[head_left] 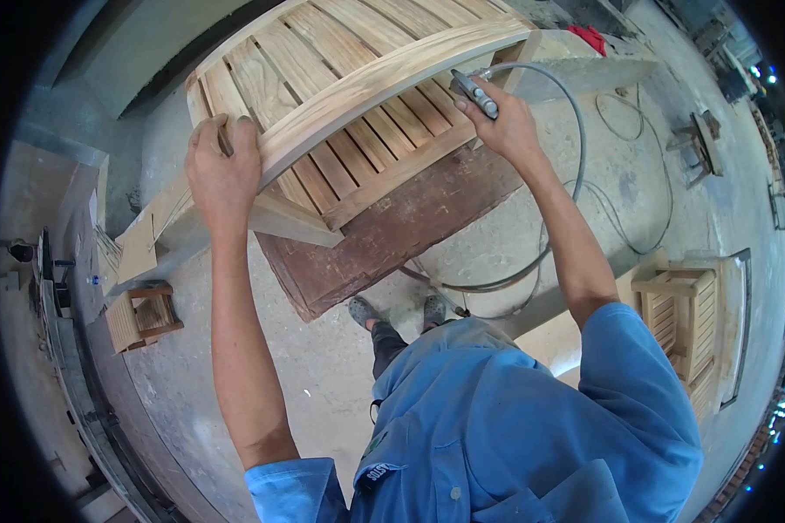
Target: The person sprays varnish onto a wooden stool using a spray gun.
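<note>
A slatted wooden bench [384,78] with a curved front rail rests on a brown table [410,222]. At the left end of the rail, my left hand [224,166] curls its fingers over the wood of the bench. My right hand [504,122] is wrapped round a small grey air tool [475,94], which sits at the rail's right part. From the tool a grey hose [576,113] loops to the right and down.
A small slatted wooden piece [144,318] stands on the floor at the left. Slatted wooden furniture [685,322] is at the right. A stool [699,148] and a red cloth [590,38] lie beyond the hose. Thin cables cross the floor.
</note>
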`<state>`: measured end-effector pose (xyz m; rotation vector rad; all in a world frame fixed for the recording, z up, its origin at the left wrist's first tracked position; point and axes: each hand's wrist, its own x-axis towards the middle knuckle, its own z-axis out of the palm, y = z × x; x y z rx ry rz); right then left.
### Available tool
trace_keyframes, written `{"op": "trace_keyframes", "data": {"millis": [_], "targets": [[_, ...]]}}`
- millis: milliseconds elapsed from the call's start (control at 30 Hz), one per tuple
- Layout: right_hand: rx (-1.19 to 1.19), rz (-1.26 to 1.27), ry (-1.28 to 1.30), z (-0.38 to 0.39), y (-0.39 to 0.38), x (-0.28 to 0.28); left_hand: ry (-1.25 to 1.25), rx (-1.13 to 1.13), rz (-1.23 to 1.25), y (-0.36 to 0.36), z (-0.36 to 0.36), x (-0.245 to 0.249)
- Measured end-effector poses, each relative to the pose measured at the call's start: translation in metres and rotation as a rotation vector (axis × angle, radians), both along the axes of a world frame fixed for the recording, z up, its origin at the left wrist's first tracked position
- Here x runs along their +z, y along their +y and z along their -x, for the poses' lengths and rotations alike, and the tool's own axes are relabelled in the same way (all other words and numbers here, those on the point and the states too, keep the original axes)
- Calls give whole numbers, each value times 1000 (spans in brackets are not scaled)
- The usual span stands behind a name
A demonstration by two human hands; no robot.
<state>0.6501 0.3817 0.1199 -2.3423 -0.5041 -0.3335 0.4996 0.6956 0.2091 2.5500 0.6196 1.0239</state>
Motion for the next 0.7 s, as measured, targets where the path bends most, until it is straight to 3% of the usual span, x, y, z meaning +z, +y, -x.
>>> {"op": "trace_keyframes", "data": {"millis": [233,433,700], "targets": [[-19,-3,46,-7,-11,-15,-26,-34,9,2,2,-1],[-63,39,158,37,-59,-18,-29,-30,19,5,0,-3],[-63,-118,88,89,-91,-15,-2,-90,78,0,2,5]]}}
